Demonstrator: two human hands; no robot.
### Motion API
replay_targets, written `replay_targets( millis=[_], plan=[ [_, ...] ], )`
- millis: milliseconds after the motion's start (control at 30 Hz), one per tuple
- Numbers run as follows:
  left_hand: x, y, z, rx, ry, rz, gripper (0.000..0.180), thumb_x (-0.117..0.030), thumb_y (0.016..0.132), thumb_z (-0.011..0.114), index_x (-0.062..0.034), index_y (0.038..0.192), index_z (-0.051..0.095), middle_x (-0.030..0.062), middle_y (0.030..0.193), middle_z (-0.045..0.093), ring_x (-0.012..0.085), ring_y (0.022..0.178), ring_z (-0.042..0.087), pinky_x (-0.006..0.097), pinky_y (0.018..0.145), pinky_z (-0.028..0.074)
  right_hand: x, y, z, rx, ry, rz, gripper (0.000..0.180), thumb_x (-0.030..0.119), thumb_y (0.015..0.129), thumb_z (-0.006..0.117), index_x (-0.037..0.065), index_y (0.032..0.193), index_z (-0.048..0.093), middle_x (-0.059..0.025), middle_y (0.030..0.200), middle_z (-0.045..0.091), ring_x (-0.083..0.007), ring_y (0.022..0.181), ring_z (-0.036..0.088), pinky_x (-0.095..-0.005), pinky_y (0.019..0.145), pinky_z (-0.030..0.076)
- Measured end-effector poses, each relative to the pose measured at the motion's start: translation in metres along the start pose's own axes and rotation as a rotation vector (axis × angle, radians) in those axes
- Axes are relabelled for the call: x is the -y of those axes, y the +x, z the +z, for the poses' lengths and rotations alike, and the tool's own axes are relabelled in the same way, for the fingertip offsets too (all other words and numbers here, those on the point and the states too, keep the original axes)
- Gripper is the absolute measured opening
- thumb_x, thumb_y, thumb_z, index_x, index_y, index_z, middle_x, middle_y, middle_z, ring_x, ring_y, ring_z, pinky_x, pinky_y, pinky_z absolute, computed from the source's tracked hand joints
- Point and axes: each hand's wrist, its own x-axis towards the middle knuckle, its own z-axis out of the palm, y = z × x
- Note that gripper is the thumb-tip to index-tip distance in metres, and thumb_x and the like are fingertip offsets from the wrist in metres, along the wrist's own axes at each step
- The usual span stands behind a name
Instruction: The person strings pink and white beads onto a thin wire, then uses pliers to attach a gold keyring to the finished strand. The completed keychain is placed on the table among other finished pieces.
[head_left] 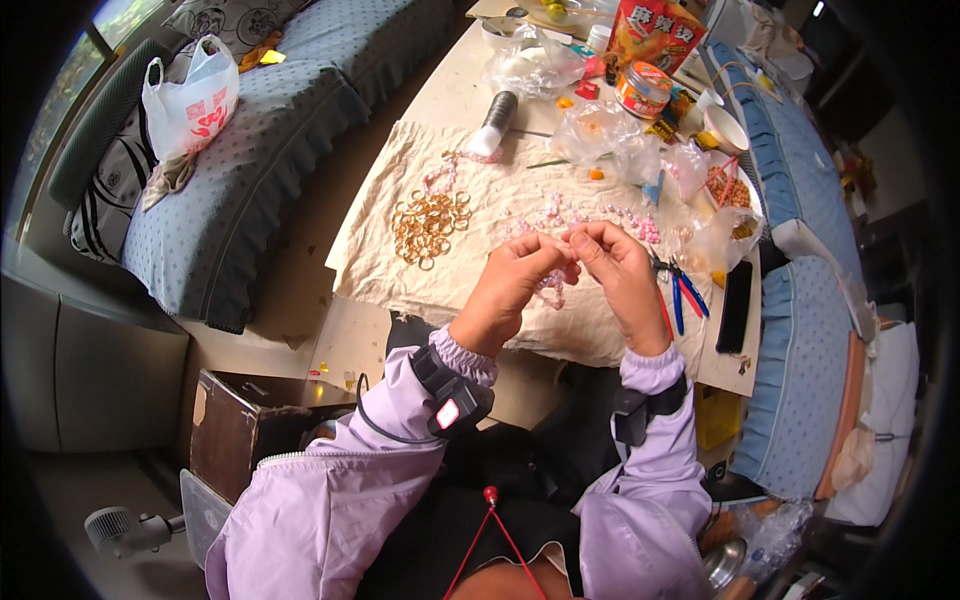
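Lying left of the pink beaded strand [552,290], gold rings [427,228] pile on a beige cloth [375,205]. Just left of the strand, the left hand [515,275] has thumb and fingers pinched together; the strand shows below its fingertips, between both hands. Just right of it, the right hand [620,285] pinches likewise; what either grips is too small to tell. Farther right of the strand lie pliers [679,303].

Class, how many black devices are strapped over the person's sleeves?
2: the left device is around the left lilac sleeve near the wrist; the right device is around the right lilac sleeve.
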Motion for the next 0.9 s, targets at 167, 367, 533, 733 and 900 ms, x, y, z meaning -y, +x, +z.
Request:
replay_targets(
  millis=[167,367,533,733,900],
  plan=[
    [-0.001,-0.005,0.001,0.068,-0.018,-0.094,0.022,-0.025,0.107,0.068,-0.0035,0.106,0.075,0.0078,0.096,0.077,0.0148,0.085,0.074,0.028,0.073,0.057,-0.005,0.005,-0.002,-0.040,0.162,0.065,0.012,0.021,0.107,0.072,0.008,0.106,0.072,0.0081,0.090,0.064,-0.0003,0.078,0.052,-0.0185,0.070,0.040],
    [-0.002,-0.010,-0.006,0.111,-0.003,-0.127,0.026,-0.024,0.110,0.063,-0.0017,0.119,0.072,0.0092,0.104,0.078,0.0170,0.094,0.075,0.030,0.084,0.059,-0.014,0.005,0.001,-0.117,0.175,0.004,0.014,0.021,0.108,0.072,0.007,0.106,0.071,0.0085,0.090,0.063,0.0003,0.075,0.047,-0.0185,0.066,0.037],
    [-0.007,-0.013,-0.006,0.091,-0.051,-0.065,0.028,-0.026,0.111,0.063,-0.0015,0.122,0.070,0.0105,0.108,0.079,0.0179,0.098,0.076,0.033,0.089,0.058,-0.012,0.000,0.014,-0.161,0.242,0.051,0.013,0.014,0.108,0.071,0.004,0.101,0.071,0.0045,0.091,0.067,-0.0030,0.083,0.055,-0.0210,0.075,0.046],
    [-0.009,-0.014,-0.005,0.040,0.092,0.022,0.022,-0.025,0.109,0.070,-0.0041,0.114,0.070,0.0095,0.098,0.079,0.0156,0.086,0.076,0.027,0.069,0.058,-0.008,-0.008,0.025,-0.163,0.285,0.057,0.013,0.015,0.108,0.071,0.004,0.100,0.072,0.0035,0.088,0.067,-0.0030,0.079,0.056,-0.0203,0.069,0.046],
    [-0.007,-0.017,-0.010,0.017,0.083,-0.006,0.018,-0.023,0.107,0.071,-0.0052,0.109,0.070,0.0082,0.089,0.078,0.0135,0.077,0.074,0.024,0.061,0.055,-0.009,-0.007,0.024,-0.197,0.306,0.166,0.020,0.024,0.108,0.072,0.004,0.112,0.072,0.0055,0.087,0.064,-0.0003,0.070,0.048,-0.0177,0.062,0.037]
  ],
)
